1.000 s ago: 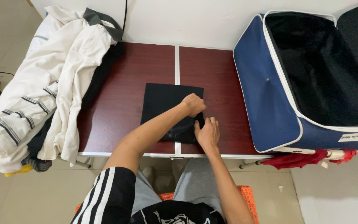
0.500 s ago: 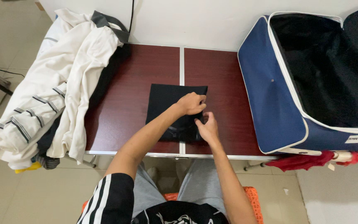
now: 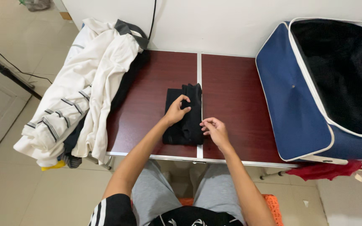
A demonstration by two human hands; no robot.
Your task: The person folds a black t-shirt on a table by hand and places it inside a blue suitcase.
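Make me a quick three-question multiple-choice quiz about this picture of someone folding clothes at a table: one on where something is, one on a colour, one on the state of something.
1. Where does the heap of white clothes lie?
A. on the table's left end
B. inside the bag
C. on the person's lap

2. What colour is the folded garment under the hands?
A. red
B. black
C. white

3. In what state is the blue bag?
A. zipped shut
C. lying flat and folded
B. open, its dark inside showing

Answers:
1. A: the heap hangs over the left edge of the dark red table.
2. B: the cloth touched by the left hand, with the right hand at its right edge, is black.
3. B: the bag's white-trimmed mouth gapes and shows a black lining.
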